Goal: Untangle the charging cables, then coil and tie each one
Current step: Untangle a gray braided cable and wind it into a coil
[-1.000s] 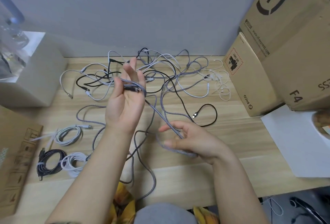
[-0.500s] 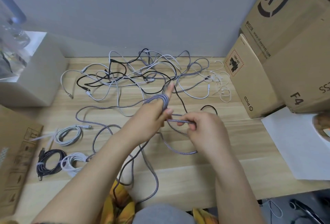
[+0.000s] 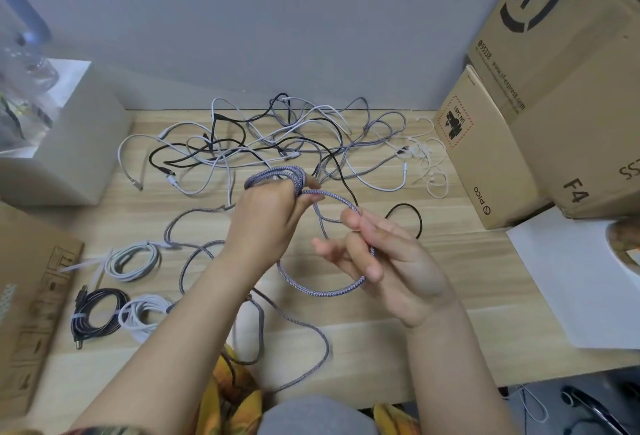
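The left hand (image 3: pixel 266 216) is curled around a bundle of loops of the grey-and-purple braided charging cable (image 3: pixel 320 290), wound around its fingers just above the wooden tabletop (image 3: pixel 398 327), and the right hand (image 3: pixel 384 261) pinches the same cable further along between thumb and fingers, feeding out a fresh round loop between the two. To do this well, I'd say, each new loop wants to match the size of those on the left hand, laid flat beside them with no twist, while the loose tail trailing toward the table's near edge slides free rather than snagging. Behind the hands lies the tangle of white, grey and black cables (image 3: pixel 294 143), too interwoven to count with any certainty. At the left sit three finished coils: a pale grey tied coil (image 3: pixel 133 261), a black tied coil (image 3: pixel 98 313) and a white tied coil (image 3: pixel 145 316). On the right, two brown cardboard boxes (image 3: pixel 485 157) stand by the wall.
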